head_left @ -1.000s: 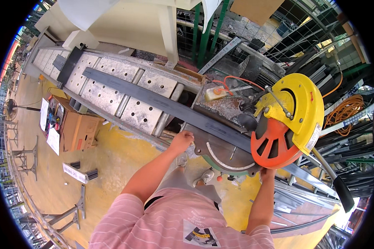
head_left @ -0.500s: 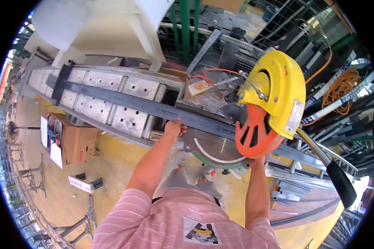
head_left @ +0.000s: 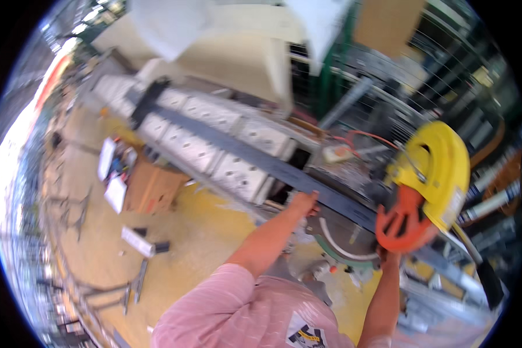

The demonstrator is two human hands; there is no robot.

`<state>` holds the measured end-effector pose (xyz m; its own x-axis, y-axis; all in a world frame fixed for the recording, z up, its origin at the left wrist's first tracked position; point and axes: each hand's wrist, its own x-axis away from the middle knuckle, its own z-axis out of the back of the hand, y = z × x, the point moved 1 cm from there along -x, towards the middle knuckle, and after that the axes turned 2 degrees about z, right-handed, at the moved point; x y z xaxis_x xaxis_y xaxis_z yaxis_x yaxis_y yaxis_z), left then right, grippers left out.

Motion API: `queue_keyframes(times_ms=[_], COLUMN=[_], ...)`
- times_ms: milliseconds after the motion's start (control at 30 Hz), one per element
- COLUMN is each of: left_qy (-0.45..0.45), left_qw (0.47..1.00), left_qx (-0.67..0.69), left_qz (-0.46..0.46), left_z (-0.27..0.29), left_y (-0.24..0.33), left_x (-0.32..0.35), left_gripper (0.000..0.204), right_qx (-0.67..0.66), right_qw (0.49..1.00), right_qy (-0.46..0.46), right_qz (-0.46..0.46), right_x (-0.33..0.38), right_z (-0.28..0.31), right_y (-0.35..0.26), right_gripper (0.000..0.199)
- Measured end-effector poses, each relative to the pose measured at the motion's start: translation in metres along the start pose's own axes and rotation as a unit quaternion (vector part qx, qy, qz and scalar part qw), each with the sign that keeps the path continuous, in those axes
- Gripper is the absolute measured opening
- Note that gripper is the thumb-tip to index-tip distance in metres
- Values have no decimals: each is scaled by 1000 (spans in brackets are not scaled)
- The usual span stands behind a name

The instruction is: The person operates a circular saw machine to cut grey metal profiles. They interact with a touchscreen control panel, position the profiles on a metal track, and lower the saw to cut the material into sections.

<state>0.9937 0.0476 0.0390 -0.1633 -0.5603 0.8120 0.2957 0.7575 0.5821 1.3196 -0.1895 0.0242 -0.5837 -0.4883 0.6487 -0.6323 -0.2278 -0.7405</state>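
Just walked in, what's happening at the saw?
A person stands at a yellow saw, a long dark bar lying along the perforated bed and reaching the orange guard. Their left hand is at the bar's near edge; blur hides whether it grips. The right hand is just below the guard, partly hidden.

Right of centre, the orange guard [head_left: 409, 226] partly hides the right grip [head_left: 390, 256] and dark bar [head_left: 243, 152]. The lower edge crops the pink shirt [head_left: 226, 313]. The far-left background [head_left: 11, 191] blurs.

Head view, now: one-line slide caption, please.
Left hand at a long dark bar, right hand below the orange guard of a yellow saw.
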Motion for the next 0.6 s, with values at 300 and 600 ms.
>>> queue_keyframes(times_ms=[300, 600], left_qy=[49, 118], left_qw=[998, 992], left_qx=[33, 42], left_qz=[14, -21], left_z=[3, 2], left_y=[-14, -25], left_x=[-20, -24], left_gripper=[32, 31], right_qx=[396, 770], right_qw=[768, 521], right_qy=[-15, -63], right_qz=[503, 364], right_x=[96, 72], right_z=[-134, -197], right_y=[-315, -326], right_gripper=[33, 48])
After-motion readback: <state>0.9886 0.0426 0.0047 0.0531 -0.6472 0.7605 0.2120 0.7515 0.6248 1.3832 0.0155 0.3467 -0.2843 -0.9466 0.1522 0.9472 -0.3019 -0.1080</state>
